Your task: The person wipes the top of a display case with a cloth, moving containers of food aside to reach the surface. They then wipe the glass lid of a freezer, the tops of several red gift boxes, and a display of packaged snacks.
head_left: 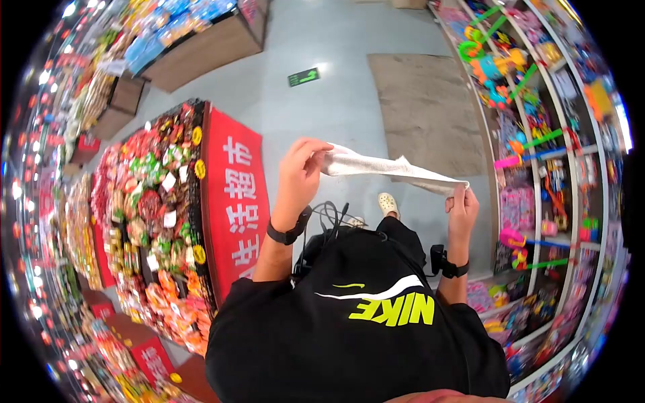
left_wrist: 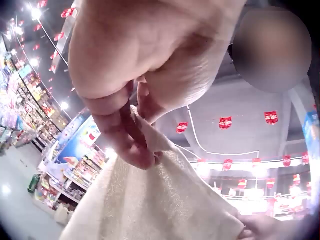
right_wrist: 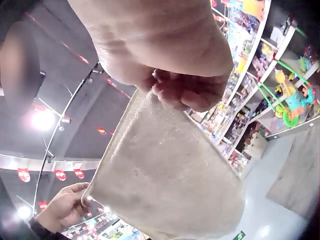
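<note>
A whitish cloth (head_left: 396,169) is stretched between both hands at its upper edge, in front of the body. My left hand (head_left: 299,176) pinches one corner between curled fingers and thumb. The right hand (head_left: 462,209) pinches the opposite corner, a little lower in the head view. Seen from the left wrist, the cloth (left_wrist: 150,200) hangs down from the fingers (left_wrist: 137,155). In the right wrist view the cloth (right_wrist: 170,170) spreads wide below the right hand (right_wrist: 165,45), and the left hand (right_wrist: 62,207) shows at its far corner.
To the left stands a display of packaged goods (head_left: 151,195) with a red banner (head_left: 235,195). Shelves of colourful toys (head_left: 531,161) line the right side. A brown mat (head_left: 433,114) and a green arrow sign (head_left: 304,77) lie on the grey floor (head_left: 322,114).
</note>
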A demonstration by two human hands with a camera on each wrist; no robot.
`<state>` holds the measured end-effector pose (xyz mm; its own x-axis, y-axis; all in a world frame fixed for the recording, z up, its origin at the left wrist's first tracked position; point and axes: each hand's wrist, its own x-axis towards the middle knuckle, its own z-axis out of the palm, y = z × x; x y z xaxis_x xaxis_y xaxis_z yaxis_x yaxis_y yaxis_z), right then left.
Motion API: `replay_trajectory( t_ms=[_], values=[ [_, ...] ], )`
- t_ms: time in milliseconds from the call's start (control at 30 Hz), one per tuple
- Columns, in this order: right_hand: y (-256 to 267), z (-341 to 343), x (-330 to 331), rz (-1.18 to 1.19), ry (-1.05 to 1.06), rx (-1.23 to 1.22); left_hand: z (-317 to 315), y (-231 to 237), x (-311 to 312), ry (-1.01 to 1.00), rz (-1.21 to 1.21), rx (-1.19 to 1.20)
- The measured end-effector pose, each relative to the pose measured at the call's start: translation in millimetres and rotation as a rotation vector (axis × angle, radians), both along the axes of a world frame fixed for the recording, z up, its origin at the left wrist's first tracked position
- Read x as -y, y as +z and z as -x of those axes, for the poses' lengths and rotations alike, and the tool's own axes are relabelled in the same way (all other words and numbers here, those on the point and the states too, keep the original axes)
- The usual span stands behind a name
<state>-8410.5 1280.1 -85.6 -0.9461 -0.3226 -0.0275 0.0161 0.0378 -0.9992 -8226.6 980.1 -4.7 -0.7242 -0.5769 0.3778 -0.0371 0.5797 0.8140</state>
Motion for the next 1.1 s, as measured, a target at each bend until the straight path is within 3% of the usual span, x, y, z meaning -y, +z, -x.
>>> replay_trajectory(
  t_ms=[100,167,233,267,367,433,533,800,1100],
  values=[
    [11,44,36,0.088,0.170,-0.003,-5,16,2,0.131,-0.189,-0.029],
    [24,74,63,0.112,0.260,-0.029,-12,23,9,0.185,-0.186,0.038],
    [29,98,86,0.074,0.349,-0.038,-14,24,13,0.174,-0.272,-0.176],
    [31,106,101,0.137,0.378,0.009,-21,25,15,0.193,-0.374,-0.156],
    [26,120,137,0.242,0.504,0.101,-23,30,2,0.341,-0.467,-0.273],
    [22,122,153,0.254,0.592,0.149,-30,30,-11,0.483,-0.448,-0.205],
    [14,110,168,0.259,0.687,0.219,-46,24,-32,0.482,-0.489,-0.265],
    [-1,57,206,0.217,0.919,0.425,-102,5,-71,0.834,-0.367,-0.229],
    [15,-7,232,0.141,1.071,0.238,-189,-14,-80,0.997,-0.307,-0.453]
  ],
)
